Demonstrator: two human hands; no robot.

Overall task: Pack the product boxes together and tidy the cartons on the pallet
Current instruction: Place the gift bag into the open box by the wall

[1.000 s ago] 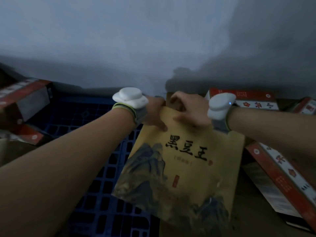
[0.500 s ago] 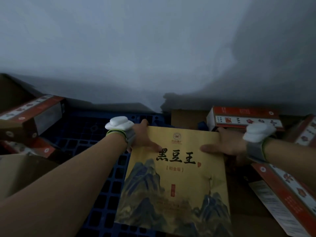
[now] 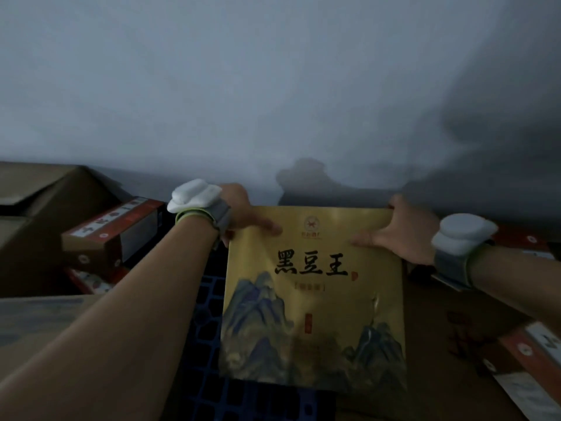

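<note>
- Both hands grip the far corners of a yellow product box [image 3: 314,296]: the left hand [image 3: 243,214] is closed on its far-left corner, the right hand [image 3: 397,232] on its far-right, thumbs pressed on the printed face.
- Brown cartons [image 3: 39,202] sit at left, against a grey wall [image 3: 273,86].
- Beneath the box, a blue pallet [image 3: 206,323] shows its grid.
- Red product boxes [image 3: 112,229] lie at left and lower right.
- White wrist devices [image 3: 194,196] ride on both forearms.

Bare forearms; grey wristbands [image 3: 221,215] with white, rounded sensor pods [image 3: 194,194], green-edged.
</note>
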